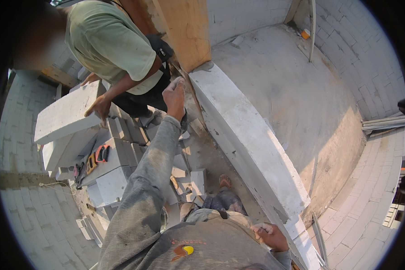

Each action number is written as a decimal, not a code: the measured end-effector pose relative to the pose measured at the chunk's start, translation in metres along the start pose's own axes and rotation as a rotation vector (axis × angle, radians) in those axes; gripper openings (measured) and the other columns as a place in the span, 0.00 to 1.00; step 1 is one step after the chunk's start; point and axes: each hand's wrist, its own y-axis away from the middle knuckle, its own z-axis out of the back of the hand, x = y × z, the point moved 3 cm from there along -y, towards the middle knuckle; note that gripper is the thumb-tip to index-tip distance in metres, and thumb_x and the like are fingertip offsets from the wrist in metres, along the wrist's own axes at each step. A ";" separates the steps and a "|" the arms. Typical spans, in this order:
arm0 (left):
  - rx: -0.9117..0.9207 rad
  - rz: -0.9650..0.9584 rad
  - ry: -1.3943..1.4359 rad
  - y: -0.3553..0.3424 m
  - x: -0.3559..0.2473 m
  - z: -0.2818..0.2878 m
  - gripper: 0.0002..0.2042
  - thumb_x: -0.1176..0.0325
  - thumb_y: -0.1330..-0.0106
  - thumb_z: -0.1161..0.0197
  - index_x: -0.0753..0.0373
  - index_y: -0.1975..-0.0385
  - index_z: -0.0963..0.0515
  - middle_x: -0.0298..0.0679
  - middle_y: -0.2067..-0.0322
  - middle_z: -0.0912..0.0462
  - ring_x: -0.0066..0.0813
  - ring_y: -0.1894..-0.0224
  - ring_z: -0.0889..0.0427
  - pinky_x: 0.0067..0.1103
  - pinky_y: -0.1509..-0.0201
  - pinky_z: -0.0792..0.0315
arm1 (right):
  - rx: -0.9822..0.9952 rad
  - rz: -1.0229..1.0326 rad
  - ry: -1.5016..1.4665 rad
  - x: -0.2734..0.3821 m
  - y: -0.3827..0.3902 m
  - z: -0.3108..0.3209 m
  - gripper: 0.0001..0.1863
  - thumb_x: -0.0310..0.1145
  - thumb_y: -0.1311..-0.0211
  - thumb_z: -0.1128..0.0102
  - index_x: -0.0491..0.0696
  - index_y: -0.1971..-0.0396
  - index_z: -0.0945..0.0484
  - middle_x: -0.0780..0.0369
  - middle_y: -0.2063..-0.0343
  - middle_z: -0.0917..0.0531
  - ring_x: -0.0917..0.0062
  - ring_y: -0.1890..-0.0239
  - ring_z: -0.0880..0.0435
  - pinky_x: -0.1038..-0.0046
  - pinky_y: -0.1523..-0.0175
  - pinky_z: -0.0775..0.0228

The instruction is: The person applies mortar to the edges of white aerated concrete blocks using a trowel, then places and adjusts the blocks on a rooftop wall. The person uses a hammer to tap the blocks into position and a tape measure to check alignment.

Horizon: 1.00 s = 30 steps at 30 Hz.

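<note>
Presently, two people are in view: the wearer, seen from above, and one co-worker (117, 49) in a pale green shirt at far left. The wearer's left hand (174, 96) is raised at the end of a dusty grey sleeve (148, 180), its fingers curled loosely together around nothing visible, just beside the far end of the long white wall course (247, 144) that runs from the far middle to the near right. The right hand (271, 236) is low at near right, touching the inner edge of that same course; its fingers are bent and close together, and whether they pinch anything cannot be told. The co-worker's two hands rest on one large white block (65, 114) at left, one hand (99, 107) flat on its right end with fingers spread downward. Below that block lie several more white blocks in a stack (112, 180), with one orange-and-black hand tool (96, 157) on top. One wooden board (186, 31) stands upright at the far end of the course. One foot (225, 181) of the wearer shows on the rubble-strewn floor.
</note>
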 end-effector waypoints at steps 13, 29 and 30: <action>-0.021 -0.129 -0.049 -0.041 -0.017 -0.020 0.14 0.66 0.31 0.35 0.67 0.51 0.13 0.37 0.58 0.11 0.20 0.57 0.17 0.20 0.50 0.25 | -0.284 0.851 0.518 0.294 -0.061 0.008 0.09 0.28 0.33 0.37 0.38 0.59 0.14 0.57 0.69 0.13 0.79 0.71 0.18 0.75 0.65 0.27; -0.059 -0.068 0.113 -0.040 -0.019 -0.026 0.11 0.71 0.32 0.34 0.71 0.55 0.13 0.34 0.66 0.12 0.16 0.68 0.20 0.17 0.62 0.27 | -0.700 1.222 0.880 0.423 -0.279 -0.110 0.09 0.35 0.42 0.36 0.45 0.67 0.14 0.50 0.66 0.15 0.53 0.61 0.15 0.55 0.54 0.22; -0.068 -0.054 0.114 -0.040 -0.018 -0.026 0.12 0.69 0.32 0.33 0.71 0.56 0.13 0.36 0.65 0.11 0.18 0.65 0.18 0.19 0.59 0.24 | -0.714 1.253 0.865 0.423 -0.279 -0.110 0.09 0.35 0.42 0.36 0.45 0.68 0.14 0.50 0.66 0.15 0.53 0.61 0.15 0.55 0.55 0.22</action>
